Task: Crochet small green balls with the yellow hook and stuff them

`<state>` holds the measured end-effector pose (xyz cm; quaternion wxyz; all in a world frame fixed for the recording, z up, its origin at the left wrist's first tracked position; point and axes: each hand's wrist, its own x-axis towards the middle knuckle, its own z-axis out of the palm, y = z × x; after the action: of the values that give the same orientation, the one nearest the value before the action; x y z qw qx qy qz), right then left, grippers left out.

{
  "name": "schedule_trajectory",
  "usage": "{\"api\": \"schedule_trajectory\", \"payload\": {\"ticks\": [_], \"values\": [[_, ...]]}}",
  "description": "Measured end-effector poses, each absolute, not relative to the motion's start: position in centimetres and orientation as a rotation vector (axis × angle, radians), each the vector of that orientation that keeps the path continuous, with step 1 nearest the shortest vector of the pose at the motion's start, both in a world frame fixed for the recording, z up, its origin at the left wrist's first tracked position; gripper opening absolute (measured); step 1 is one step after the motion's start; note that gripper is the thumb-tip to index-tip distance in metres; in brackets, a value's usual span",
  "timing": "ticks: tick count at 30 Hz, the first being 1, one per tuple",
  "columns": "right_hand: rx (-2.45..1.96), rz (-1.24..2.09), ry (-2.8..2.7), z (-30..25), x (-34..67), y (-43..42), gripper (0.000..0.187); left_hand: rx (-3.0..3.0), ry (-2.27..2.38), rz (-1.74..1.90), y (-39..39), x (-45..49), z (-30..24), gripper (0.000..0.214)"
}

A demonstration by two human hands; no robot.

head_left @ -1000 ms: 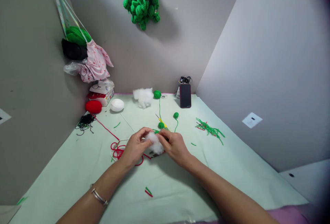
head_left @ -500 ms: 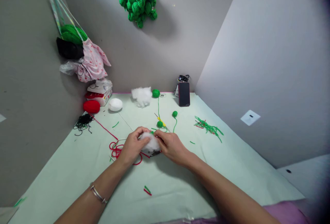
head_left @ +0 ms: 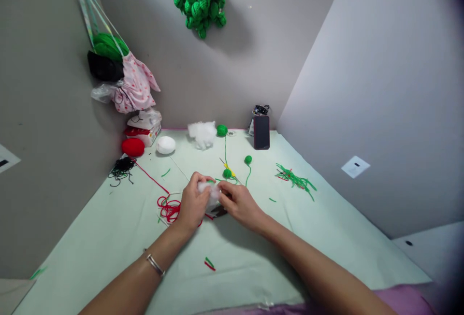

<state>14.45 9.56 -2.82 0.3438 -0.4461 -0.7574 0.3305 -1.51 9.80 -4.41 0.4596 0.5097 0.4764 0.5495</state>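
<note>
My left hand (head_left: 194, 203) is closed around a tuft of white fibre stuffing (head_left: 209, 191), and a bit of green crochet (head_left: 210, 181) peeps out at its fingertips. The fingers hide most of that green piece. From the other side my right hand (head_left: 239, 203) pinches the stuffing's edge, thumb against fingers. Below the hands lies a dark, partly covered object (head_left: 219, 210) that I cannot make out. Loose red yarn (head_left: 169, 209) curls on the table left of my left hand. Just beyond the fingers rest a small green crochet ball (head_left: 227, 173) and a yellow-handled tool (head_left: 229, 169).
Farther back on the table (head_left: 253, 252) are a red yarn ball (head_left: 133, 147), a white one (head_left: 166, 145), a stuffing heap (head_left: 202, 135), a green ball (head_left: 222, 130) and a phone (head_left: 261, 132). Green yarn scraps (head_left: 296, 178) lie right. Green crochet pieces (head_left: 201, 1) hang above.
The stuffing between my hands looks smaller and more tucked in. My left hand has turned more upright around it, while my right hand stays pinched at its edge. The view has shifted slightly.
</note>
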Motion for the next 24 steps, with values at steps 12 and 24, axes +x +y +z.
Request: {"api": "schedule_trajectory", "payload": {"ticks": [12, 24], "values": [[-1.253, 0.960, -1.688, -2.9, 14.6, 10.2, 0.013, 1.075, 0.884, 1.138, 8.9, -1.5, -3.0, 0.029], [-1.097, 1.231, -1.760, -1.4, 14.9, 9.1, 0.018, 1.152, 0.969, 1.182, 9.6, -2.1, -3.5, 0.030]]}}
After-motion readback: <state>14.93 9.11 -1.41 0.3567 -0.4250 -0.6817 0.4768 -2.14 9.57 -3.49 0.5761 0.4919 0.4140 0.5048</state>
